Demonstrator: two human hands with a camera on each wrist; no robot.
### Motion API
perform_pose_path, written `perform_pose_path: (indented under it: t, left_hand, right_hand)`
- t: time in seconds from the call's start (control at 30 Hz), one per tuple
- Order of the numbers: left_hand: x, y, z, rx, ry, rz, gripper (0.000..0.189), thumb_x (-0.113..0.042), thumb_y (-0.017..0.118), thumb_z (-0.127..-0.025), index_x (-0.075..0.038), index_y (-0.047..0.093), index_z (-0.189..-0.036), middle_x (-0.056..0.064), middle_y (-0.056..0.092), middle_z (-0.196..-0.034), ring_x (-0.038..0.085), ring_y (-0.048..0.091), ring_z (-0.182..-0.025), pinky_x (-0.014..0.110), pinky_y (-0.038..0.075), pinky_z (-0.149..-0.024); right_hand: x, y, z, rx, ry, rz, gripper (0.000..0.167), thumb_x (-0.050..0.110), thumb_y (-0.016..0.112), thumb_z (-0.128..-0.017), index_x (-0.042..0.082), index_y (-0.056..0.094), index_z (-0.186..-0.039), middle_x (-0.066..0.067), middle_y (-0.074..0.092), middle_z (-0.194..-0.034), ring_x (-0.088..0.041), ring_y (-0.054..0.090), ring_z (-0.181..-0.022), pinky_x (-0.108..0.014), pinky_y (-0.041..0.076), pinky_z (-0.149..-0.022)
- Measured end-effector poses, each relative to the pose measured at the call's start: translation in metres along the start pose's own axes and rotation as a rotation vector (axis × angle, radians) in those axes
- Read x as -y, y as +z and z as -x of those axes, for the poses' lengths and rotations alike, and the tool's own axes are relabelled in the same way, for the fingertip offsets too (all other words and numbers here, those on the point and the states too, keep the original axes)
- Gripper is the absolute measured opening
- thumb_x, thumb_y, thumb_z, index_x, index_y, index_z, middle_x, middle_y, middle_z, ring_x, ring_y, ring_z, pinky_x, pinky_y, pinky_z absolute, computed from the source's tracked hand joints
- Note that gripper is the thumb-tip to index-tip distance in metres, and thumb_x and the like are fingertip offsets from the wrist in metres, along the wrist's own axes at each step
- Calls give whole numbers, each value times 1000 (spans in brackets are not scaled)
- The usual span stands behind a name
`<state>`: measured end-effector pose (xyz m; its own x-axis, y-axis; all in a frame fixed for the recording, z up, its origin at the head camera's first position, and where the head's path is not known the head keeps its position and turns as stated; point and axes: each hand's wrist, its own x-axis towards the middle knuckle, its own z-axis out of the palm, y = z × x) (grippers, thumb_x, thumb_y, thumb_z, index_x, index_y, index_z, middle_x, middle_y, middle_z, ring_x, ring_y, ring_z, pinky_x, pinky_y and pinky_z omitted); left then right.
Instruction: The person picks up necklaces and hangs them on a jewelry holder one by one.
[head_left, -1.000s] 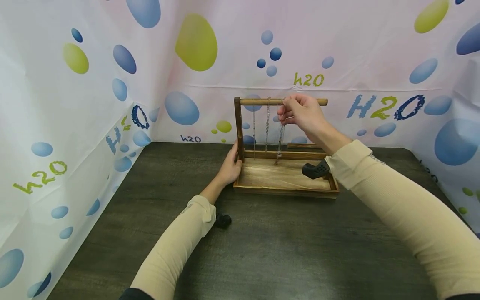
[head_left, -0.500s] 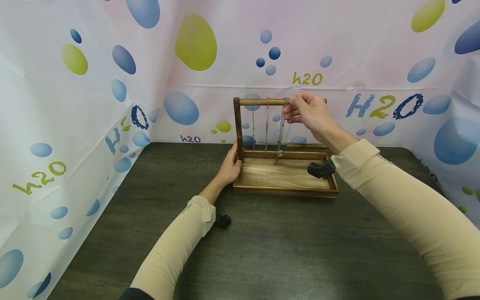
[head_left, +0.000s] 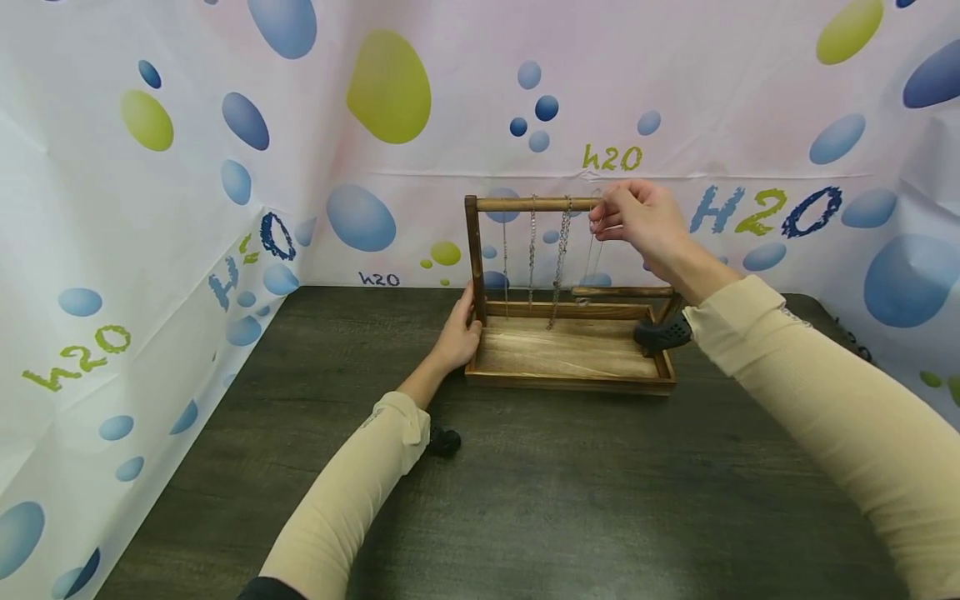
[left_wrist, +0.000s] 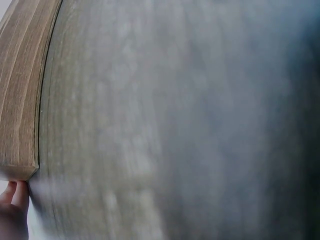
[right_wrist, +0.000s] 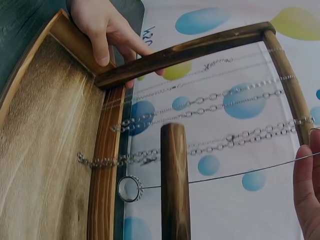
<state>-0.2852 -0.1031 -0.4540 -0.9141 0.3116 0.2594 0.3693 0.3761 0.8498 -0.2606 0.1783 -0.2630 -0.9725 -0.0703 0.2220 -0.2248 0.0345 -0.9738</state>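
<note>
A wooden jewelry stand (head_left: 566, 382) has a tray base, a left post and an upper bar. My left hand (head_left: 456, 335) grips its left end, thumb inside the tray and fingers behind the post, as the right wrist view shows. Three chain necklaces hang from the upper bar (head_left: 510, 203); the rightmost chain (head_left: 559, 267) is thick. My right hand (head_left: 643, 218) pinches a thin necklace (right_wrist: 235, 174) at the bar, right of the others. Its ring pendant (right_wrist: 131, 189) dangles behind the lower bar in the right wrist view. The upper bar's right end is hidden behind my hand.
A shorter lower bar (head_left: 624, 292) juts out at the back right of the stand. The dark wooden table (head_left: 555, 492) reaches back to a printed backdrop (head_left: 300, 150). A black wrist device (head_left: 446, 443) sits by the left cuff, another black device (head_left: 663, 335) by the right.
My right hand has moved right along the upper bar, taking the thin necklace away from the thick chain. The left hand has stayed on the stand.
</note>
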Motion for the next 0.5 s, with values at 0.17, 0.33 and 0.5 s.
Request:
perform_pose_path:
  t: [0.17, 0.33, 0.5]
  left_hand:
    - [2, 0, 0, -4, 1, -4, 81, 15, 36, -98, -19, 3, -164, 22, 20, -161, 37, 28, -146, 48, 31, -114]
    - [3, 1, 0, -8, 12, -10, 82, 16, 36, -97, -18, 3, -164, 21, 20, -161, 36, 27, -147, 47, 29, -115]
    - [2, 0, 0, -4, 15, -2, 81, 15, 36, -98, -18, 3, -164, 20, 16, -163, 35, 25, -148, 47, 28, -116]
  right_hand:
    - [-1, -10, 0, -15, 6, -15, 24, 14, 46, -106, -7, 57, -98, -6, 67, -83, -17, 67, -74, -26, 56, -72]
    - [-1, -19, 2, -28, 5, -37, 23, 13, 47, -105, -5, 58, -95, -6, 67, -81, -18, 67, -73, -26, 57, -70]
    - [1, -26, 3, -41, 5, -48, 21, 12, 47, -104, -6, 57, -100, -6, 67, -81, -17, 67, -72, -26, 57, -69]
